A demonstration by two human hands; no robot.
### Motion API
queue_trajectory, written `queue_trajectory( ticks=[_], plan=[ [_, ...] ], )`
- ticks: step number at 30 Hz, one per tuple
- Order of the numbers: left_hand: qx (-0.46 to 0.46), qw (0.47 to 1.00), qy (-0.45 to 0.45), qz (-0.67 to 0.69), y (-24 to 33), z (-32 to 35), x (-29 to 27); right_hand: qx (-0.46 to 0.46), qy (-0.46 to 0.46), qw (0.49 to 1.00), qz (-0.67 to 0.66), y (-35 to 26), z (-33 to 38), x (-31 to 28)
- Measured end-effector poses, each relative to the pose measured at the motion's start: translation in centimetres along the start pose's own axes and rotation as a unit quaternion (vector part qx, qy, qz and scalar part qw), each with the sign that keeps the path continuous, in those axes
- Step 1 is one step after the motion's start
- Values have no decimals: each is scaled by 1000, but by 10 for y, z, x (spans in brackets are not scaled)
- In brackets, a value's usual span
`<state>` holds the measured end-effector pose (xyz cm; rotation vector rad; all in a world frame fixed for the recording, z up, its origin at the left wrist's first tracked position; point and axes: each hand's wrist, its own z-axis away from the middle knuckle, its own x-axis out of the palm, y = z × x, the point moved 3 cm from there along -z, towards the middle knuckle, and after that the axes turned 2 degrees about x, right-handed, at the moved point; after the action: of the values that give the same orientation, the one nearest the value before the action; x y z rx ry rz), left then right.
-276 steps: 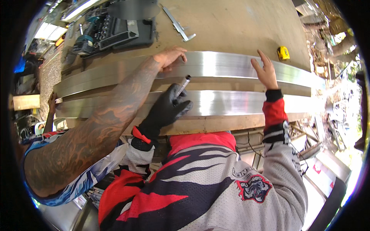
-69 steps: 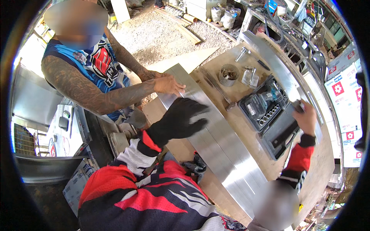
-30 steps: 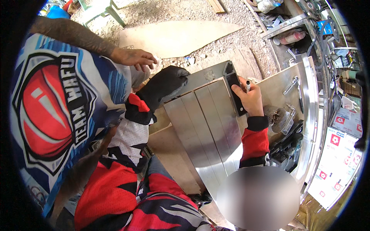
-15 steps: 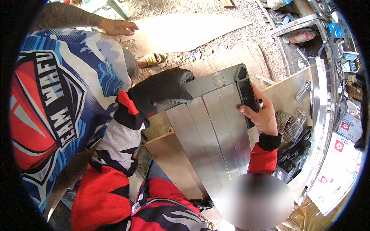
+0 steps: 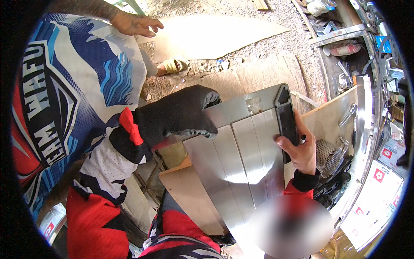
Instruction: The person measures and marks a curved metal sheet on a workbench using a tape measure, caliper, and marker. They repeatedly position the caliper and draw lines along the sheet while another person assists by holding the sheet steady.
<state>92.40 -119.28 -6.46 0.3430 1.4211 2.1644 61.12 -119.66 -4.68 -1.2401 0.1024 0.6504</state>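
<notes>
Head view shows a metal square lying across the far end of the brushed metal bars, which lie side by side with a dark seam between them; its black stock runs along their right edge. Bare and closed, the right hand grips the stock, thumb on the near face, with a pen tucked among its fingers. The gloved left hand is curved in a C about the left part of the blade; whether it pinches the metal or only steadies it, I cannot tell. The step in hand looks like aligning the square with the bars, judging by the stock held along their side and the blade spanning both. From here, the next move seems to call for even sideways pressure from the right hand and a flat blade under the left, since a slight tilt could spoil the alignment; using the pen would need some fingers freed first. A co-worker's hand hangs loosely open, well apart from the square, and a perforated metal cup sits just beyond the right hand.
</notes>
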Motion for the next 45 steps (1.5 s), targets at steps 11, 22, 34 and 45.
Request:
queue_trajectory(
  ticks=[11,22,34,45],
  plan=[
    [66,990,-13,-126,12,-40,-3,48,-14,999,19,4,1,-5],
    [-10,987,-120,-106,20,-43,0,-1,-5,1000,-27,4,-2,2],
    [-67,952,-251,-159,25,-56,-4,18,-9,1000,16,9,-1,5],
    [-99,984,-126,84,10,-34,-47,20,-15,1000,-18,12,-2,7]
  ],
)
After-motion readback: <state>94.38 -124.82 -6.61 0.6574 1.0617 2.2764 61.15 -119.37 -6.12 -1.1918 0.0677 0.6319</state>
